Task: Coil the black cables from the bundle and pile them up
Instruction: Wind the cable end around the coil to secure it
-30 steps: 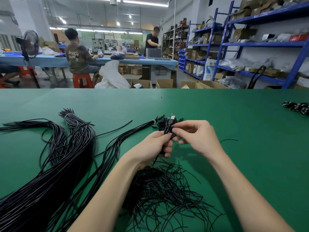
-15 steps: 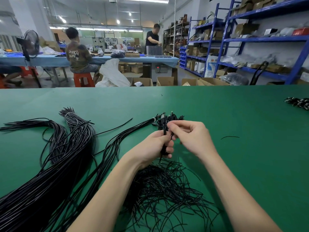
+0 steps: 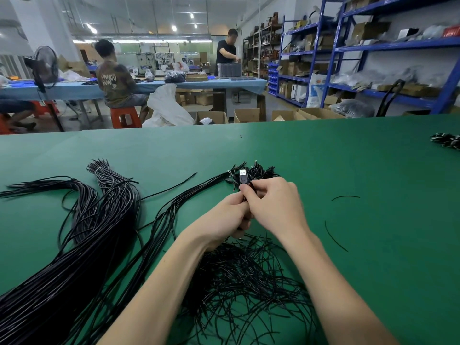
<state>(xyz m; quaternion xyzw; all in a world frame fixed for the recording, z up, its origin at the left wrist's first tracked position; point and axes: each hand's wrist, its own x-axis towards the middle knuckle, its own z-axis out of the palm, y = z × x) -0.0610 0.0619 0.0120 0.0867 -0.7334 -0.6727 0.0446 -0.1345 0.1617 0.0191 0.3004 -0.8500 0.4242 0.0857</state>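
A cable with a USB plug stands up near the table's middle, pinched by the right hand, fingers curled round it. The left hand touches it, gripping the cable lower down. The bundle spreads to the left edge; loose ties lie toward the near edge.

Left hand and right hand meet, fingers curled
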